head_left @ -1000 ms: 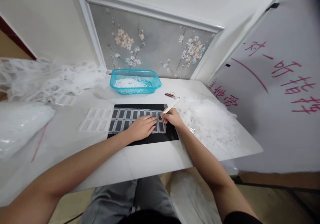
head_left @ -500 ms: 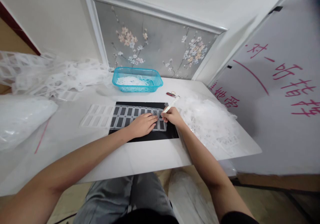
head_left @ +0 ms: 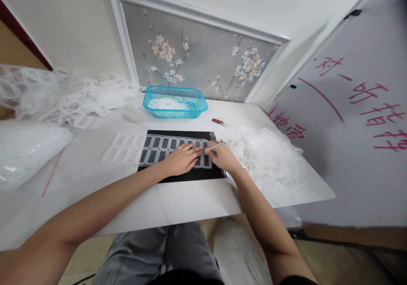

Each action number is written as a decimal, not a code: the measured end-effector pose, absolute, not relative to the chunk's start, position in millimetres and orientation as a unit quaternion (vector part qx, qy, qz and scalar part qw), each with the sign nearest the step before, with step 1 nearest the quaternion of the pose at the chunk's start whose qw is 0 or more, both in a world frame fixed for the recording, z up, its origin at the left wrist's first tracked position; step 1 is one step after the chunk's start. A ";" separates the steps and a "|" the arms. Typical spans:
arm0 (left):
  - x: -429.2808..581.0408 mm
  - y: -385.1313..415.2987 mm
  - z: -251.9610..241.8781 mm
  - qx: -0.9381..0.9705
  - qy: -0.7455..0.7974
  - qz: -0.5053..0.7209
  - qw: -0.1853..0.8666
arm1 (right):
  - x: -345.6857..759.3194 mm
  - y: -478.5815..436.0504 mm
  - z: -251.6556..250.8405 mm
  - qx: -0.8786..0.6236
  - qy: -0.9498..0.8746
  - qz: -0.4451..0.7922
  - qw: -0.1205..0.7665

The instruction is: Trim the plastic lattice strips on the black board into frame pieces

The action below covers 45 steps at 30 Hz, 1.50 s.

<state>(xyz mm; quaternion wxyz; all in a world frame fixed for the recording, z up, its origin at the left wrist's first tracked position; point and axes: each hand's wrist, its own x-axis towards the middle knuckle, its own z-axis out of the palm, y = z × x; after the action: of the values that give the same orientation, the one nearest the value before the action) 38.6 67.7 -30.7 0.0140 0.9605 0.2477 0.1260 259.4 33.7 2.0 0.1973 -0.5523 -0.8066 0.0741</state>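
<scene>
A clear sheet of small rectangular windows [head_left: 149, 148] lies flat across a black mat [head_left: 187, 172] on the white table [head_left: 178, 204], its left end reaching past the mat. The left hand [head_left: 180, 159] presses down on the sheet's right part, fingers stretched out and close together. Just beside it, the right hand [head_left: 222, 155] pinches a thin pen-like tool [head_left: 213, 148], tip at the sheet by the left fingertips. A heap of white cut scraps [head_left: 267, 157] sits right of the mat; a blue basket [head_left: 174, 102] stands behind it.

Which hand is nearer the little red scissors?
Right. The right hand, holding a white pen-like tool, is just before the small red-handled scissors; the left hand is farther left.
</scene>
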 end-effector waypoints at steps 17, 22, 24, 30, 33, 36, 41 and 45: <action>41.4 65.4 -33.2 0.957 0.269 0.108 0.021 | 255.1 40.9 -8.1 -0.584 -0.779 0.051 0.222; 41.1 63.3 -32.0 0.954 0.280 0.108 0.030 | 273.2 49.3 -10.7 -0.562 -0.766 0.155 0.270; 41.3 63.0 -31.2 0.953 0.281 0.107 0.033 | 280.0 52.8 -13.2 -0.556 -0.757 0.187 0.288; 41.4 63.7 -30.7 0.953 0.280 0.107 0.040 | 279.7 54.9 -19.2 -0.547 -0.738 0.232 0.319; 41.2 64.3 -31.2 0.953 0.279 0.107 0.042 | 276.9 53.6 -18.8 -0.543 -0.736 0.242 0.325; 41.2 64.5 -31.7 0.953 0.278 0.109 0.043 | 275.2 52.1 -16.5 -0.543 -0.734 0.244 0.326; 41.6 64.6 -31.8 0.953 0.280 0.109 0.043 | 270.8 48.3 -12.7 -0.544 -0.735 0.239 0.326; 41.3 64.8 -31.2 0.954 0.277 0.106 0.043 | 271.2 48.6 -14.7 -0.548 -0.731 0.244 0.326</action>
<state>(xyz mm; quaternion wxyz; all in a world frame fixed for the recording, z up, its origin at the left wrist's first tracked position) 41.3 64.8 -31.2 0.0430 0.9539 0.2774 0.1059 271.2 48.6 -14.7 0.3264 -0.5480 -0.7306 0.2437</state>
